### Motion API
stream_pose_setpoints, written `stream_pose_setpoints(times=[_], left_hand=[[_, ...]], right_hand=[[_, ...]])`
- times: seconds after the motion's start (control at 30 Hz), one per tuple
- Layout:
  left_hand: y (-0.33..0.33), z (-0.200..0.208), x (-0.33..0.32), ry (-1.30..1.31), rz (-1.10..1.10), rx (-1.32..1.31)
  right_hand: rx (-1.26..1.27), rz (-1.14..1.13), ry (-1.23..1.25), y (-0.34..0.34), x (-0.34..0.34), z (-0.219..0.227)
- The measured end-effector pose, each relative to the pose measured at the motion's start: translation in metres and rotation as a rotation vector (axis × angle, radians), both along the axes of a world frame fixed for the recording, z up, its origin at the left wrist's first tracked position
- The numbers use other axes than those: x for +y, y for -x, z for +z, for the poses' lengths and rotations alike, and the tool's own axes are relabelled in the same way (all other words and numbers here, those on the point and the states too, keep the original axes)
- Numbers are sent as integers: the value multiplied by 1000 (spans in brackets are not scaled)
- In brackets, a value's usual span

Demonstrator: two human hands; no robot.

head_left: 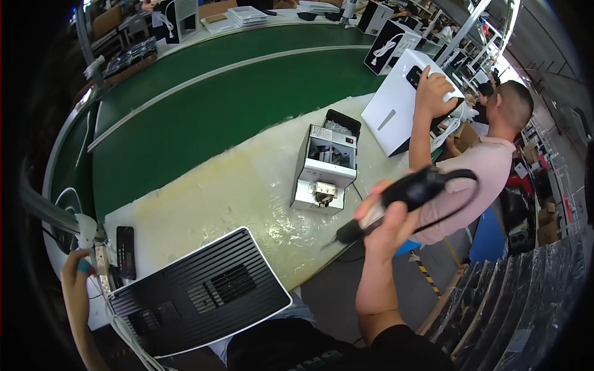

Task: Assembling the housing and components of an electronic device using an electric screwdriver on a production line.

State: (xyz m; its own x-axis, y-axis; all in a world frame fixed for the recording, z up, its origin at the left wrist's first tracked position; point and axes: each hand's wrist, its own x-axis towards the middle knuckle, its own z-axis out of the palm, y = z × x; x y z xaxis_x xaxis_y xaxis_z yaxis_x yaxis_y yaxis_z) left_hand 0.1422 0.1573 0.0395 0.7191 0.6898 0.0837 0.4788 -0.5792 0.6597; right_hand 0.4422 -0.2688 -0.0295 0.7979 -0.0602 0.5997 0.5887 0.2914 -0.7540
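My right hand [391, 232] is wrapped round a black electric screwdriver [411, 188], blurred by motion, its bit pointing down left over the worktop's front edge. At the far left, my left hand [75, 275] reaches to a narrow box or strip [103, 267] beside a metal post. Its fingers are bent together, with a teal band on one; what they hold is hidden. Between my arms, nearest my body, lies a black slatted panel with a white rim [229, 272]. Beyond it a white and grey machine [325, 167] stands on the worktop, its inner parts exposed.
A black remote-like object [125, 252] lies by the panel. A green conveyor belt [247, 105] runs behind the pale worktop [204, 185]. At right a co-worker in a pink shirt [476, 179] grips a white appliance housing [396, 99]. Plastic-wrapped black panels [526, 303] stand at lower right.
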Motion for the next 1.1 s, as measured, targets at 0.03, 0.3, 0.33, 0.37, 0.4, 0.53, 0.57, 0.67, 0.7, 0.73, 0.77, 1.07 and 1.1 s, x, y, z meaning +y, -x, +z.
stream_pose_setpoints(times=[0.03,0.3,0.33,0.37,0.4,0.53,0.57,0.67,0.7,0.73,0.77,1.07,1.1], left_hand=[[-37,10,-26,24,-166,66],[-173,1,-138,11,-969,407],[-182,0,-142,135,-1001,494],[-191,-1,-143,138,-995,496],[-200,-3,-143,223,-1043,507],[-205,-25,-138,347,-1116,379],[-202,-31,-138,351,-1101,383],[-194,-44,-140,309,-1072,205],[-193,-48,-140,293,-1070,187],[-194,-48,-142,277,-1076,166],[-195,-44,-143,289,-1067,214],[-192,-50,-142,277,-1056,217],[-191,-49,-142,277,-1043,215]], right_hand=[[-89,-103,10,-11,-8,2],[-355,-358,139,-50,22,5],[-382,-341,161,-54,26,-3],[-399,-333,161,-58,30,-8],[-396,-327,165,-61,30,-15],[-314,-324,205,-59,33,-36],[-322,-321,213,-56,32,-38],[-292,-281,285,-39,32,-29],[-278,-254,267,-31,38,-20],[-268,-234,253,-24,42,-7],[-270,-238,251,-19,44,8],[-397,284,-34,14,88,110],[-397,296,-38,14,91,109]])
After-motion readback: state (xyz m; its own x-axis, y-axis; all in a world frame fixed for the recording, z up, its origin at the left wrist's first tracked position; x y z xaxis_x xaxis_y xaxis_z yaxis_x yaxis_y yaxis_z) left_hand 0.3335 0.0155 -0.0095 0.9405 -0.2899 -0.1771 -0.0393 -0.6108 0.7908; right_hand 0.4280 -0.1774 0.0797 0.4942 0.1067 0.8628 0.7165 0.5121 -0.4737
